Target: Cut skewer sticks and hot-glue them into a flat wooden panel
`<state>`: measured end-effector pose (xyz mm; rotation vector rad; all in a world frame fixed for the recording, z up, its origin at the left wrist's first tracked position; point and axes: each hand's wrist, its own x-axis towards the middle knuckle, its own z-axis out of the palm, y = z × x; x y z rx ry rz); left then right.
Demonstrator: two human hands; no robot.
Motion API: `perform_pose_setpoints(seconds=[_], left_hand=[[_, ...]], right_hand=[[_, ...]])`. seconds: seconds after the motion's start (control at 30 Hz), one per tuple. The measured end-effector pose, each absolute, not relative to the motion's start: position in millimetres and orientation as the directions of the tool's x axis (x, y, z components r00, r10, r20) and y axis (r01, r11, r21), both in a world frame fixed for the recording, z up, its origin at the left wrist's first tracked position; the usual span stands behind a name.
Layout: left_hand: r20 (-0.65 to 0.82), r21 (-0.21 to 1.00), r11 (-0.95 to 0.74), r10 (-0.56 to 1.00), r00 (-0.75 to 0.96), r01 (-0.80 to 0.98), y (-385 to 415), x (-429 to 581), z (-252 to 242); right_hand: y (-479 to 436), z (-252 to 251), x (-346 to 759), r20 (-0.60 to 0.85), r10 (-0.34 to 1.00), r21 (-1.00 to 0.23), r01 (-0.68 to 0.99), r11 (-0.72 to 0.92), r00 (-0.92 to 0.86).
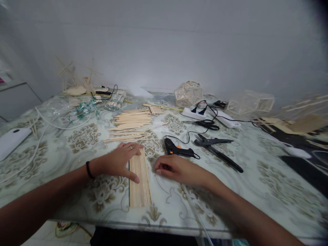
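A flat panel of thin wooden sticks laid side by side lies lengthwise near the table's front edge. My left hand rests across its upper left part, thumb spread on the surface and fingers over the far end. Just right of the panel, apart from it, is my right hand with fingers curled in; whatever they may hold is hidden. A black hot glue gun lies right behind that hand. A clear, thin rod or strip runs from below my right wrist past the front edge.
Loose sticks are piled behind the panel. Pliers-like cutters, black scissors and a white power strip with cords lie to the right. Stick-built frames stand at the back. A white device sits far left.
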<state>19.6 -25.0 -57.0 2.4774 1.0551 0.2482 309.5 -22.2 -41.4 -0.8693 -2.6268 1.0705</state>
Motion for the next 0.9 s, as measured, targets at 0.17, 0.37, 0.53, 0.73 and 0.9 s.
perform_pose_setpoints(seconds=[0.17,0.37,0.53,0.73,0.9], left_hand=[[-0.011,0.449,-0.62,0.716,0.698,0.644,-25.0,19.3,-56.6],[-0.001,0.472,-0.61,0.722,0.692,0.637,-24.8,19.8,-57.2],[0.014,0.475,-0.616,0.72,0.694,0.629,-24.6,20.1,-57.3],[-0.002,0.467,-0.611,0.722,0.692,0.639,-25.3,19.6,-57.1],[0.009,0.48,-0.608,0.724,0.689,0.632,-24.5,18.5,-60.1]], right_hand=[[-22.5,-39.7,309.2,-0.062,0.58,-0.678,0.461,0.573,-0.812],[-22.2,-38.7,308.8,-0.063,0.581,-0.684,0.459,0.568,-0.812],[-22.1,-39.1,308.8,-0.076,0.589,-0.684,0.471,0.556,-0.805],[-22.4,-39.9,309.1,-0.063,0.587,-0.682,0.464,0.565,-0.807],[-22.6,-39.5,309.8,-0.065,0.583,-0.683,0.462,0.566,-0.81]])
